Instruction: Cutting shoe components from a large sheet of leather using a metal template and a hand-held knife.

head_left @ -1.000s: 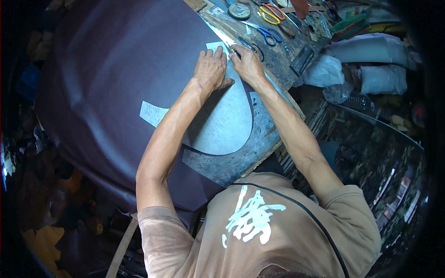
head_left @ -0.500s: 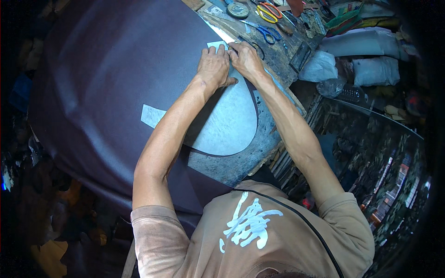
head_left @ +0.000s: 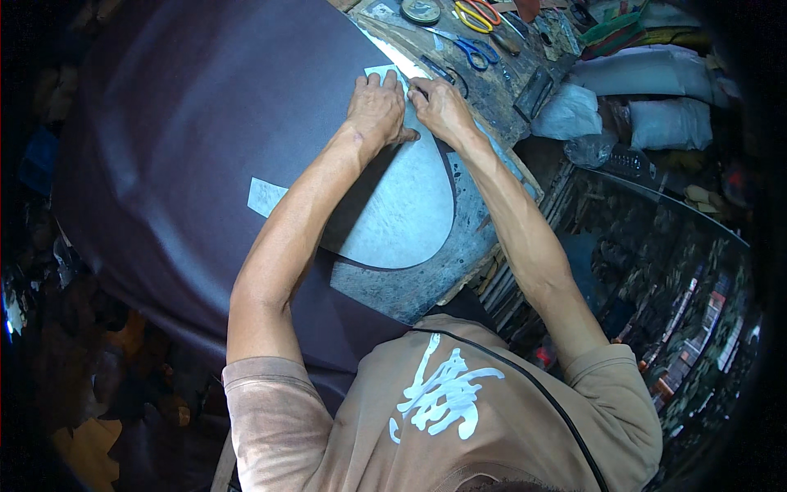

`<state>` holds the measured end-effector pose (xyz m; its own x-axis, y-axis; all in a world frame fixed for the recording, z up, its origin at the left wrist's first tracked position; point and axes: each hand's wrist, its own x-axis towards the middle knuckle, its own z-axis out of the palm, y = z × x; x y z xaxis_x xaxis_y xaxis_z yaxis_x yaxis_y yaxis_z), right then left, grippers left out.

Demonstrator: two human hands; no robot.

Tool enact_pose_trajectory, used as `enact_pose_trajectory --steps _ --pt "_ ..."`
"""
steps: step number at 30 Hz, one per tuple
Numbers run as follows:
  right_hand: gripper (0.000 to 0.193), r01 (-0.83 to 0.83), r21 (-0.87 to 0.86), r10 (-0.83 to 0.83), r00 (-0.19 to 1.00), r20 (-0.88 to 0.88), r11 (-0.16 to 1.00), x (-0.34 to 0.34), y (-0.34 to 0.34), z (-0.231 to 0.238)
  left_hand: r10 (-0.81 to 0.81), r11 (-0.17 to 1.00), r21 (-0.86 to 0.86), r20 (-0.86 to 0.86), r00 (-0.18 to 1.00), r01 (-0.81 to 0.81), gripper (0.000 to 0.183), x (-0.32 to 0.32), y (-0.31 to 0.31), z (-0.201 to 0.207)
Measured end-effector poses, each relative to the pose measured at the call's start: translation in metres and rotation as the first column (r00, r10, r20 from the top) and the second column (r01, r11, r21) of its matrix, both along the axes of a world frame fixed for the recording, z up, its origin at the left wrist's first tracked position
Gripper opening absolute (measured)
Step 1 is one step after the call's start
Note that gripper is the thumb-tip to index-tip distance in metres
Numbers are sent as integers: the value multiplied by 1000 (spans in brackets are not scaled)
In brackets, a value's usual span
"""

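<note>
A large sheet of dark maroon leather (head_left: 188, 107) drapes over the bench and down its left side. On it lies a pale grey pattern piece (head_left: 402, 217) with a rounded near edge and a narrower far end. My left hand (head_left: 379, 113) lies across the pattern's far part, fingers stretched forward and thumb out to the right, pressing it down. Just right of it, my right hand (head_left: 443, 108) has its fingers curled together at the pattern's right edge. Whatever sits in that grip is too small and hidden to name. My left forearm covers part of the pattern.
Blue-handled scissors (head_left: 475, 53), yellow-and-orange-handled scissors (head_left: 475, 16) and a round tape roll (head_left: 420, 11) lie on the worn bench (head_left: 500, 90) at the far right. Past its right edge are stuffed white bags (head_left: 639, 78). A grey board (head_left: 385, 287) shows near my body.
My right hand has shifted slightly right and nearer, away from the left hand's fingertips. My left hand stays on the pattern. The whole view has tilted a little.
</note>
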<state>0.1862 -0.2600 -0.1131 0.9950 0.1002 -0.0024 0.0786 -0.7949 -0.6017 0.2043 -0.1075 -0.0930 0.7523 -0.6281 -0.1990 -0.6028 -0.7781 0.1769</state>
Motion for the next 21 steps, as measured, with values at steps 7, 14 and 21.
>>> enact_pose_trajectory --steps 7,14,21 --pt "29 31 -29 -33 997 -68 999 -46 -6 20 9 999 36 18 1000 -9 91 0 -1 1" --pt "30 88 -42 -93 988 -120 995 -115 -21 23 15 999 35 105 994 -19 82 -7 -4 -5" --pt "30 117 -36 -120 985 -126 993 -118 -26 24 -54 995 -86 53 997 58 52 -62 -23 -16"
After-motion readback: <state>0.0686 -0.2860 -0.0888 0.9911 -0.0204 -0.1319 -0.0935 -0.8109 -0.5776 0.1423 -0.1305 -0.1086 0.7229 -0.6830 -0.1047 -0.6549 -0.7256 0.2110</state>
